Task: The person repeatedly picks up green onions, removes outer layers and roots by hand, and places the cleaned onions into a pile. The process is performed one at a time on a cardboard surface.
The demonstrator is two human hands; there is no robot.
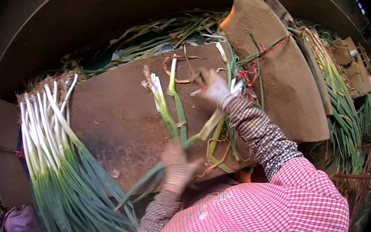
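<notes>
My left hand (177, 167), in a pale glove and blurred, closes around the green part of a spring onion (161, 101). The onion's white root end points away from me, and green leaves trail out to the left below the hand. My right hand (215, 86), also gloved and blurred, hovers over the board's right side with its fingers bent. Brown dry wisps and a small red and white thing show at its fingertips; whether it grips them is unclear. Between the hands, another spring onion (177, 99) and a peeled pale leaf (212, 124) lie on the brown board (113, 124).
A row of spring onions (48, 132) with white ends lies on the left, leaves hanging over the near edge. Leaf scraps (168, 34) pile up behind the board. A tilted brown panel (280, 66) tied with red string stands at right; more onions (337, 97) lie beyond it.
</notes>
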